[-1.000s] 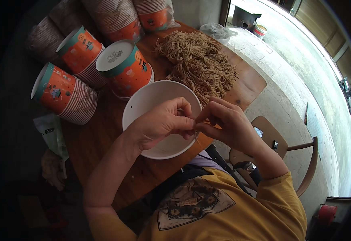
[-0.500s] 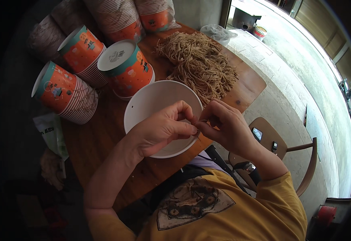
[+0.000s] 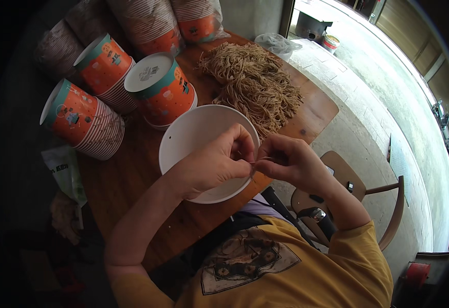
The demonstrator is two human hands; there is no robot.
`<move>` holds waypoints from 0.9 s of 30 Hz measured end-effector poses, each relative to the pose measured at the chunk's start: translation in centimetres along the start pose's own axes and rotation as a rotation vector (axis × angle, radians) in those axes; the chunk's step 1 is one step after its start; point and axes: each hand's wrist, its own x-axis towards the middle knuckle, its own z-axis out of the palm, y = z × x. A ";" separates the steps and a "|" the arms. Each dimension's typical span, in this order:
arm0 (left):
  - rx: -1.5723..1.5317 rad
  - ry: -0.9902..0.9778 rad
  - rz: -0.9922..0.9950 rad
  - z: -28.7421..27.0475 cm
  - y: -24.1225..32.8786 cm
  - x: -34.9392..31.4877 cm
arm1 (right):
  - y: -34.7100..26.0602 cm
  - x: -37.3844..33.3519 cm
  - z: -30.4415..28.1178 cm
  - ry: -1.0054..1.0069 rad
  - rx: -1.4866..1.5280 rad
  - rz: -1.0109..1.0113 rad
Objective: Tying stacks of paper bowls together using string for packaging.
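Note:
Above the right rim of a large white bowl (image 3: 184,134), my two hands meet with fingertips nearly touching. Between them runs a thin brownish strand (image 3: 255,162), too small to make out fully. My left hand (image 3: 211,163) pinches it with curled fingers over the bowl. My right hand (image 3: 292,160) grips it between thumb and forefinger, just beyond the rim. Behind the bowl lies a tangled heap of thin tan strands (image 3: 258,84), like the one in my fingers. Most of the bowl's inside is hidden by my left hand and forearm.
Upside-down stacks of orange paper tubs (image 3: 165,95) stand left of the bowl on the wooden table (image 3: 127,190). More tubs in plastic wrap (image 3: 147,28) stand behind. A clear plastic bag (image 3: 278,43) lies at the far edge. A wooden chair (image 3: 355,174) holding small devices stands at right.
My fingers have shifted slightly: the left hand's fingers curl more, and the right hand has moved a little lower. Both stay at the bowl's rim.

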 end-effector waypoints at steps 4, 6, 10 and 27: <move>0.385 0.053 0.172 0.3 0.7 0.1 | -0.3 -0.3 0.7 0.116 -0.043 -0.043; 0.487 0.077 0.201 0.8 1.5 -0.1 | 0.2 -0.4 1.1 0.165 -0.047 -0.090; 0.763 0.137 0.281 1.7 2.4 -0.4 | 0.2 -0.6 1.1 0.193 -0.027 -0.048; 0.076 0.041 0.080 0.2 -0.8 -0.7 | 0.5 -0.1 0.9 -0.028 0.380 0.055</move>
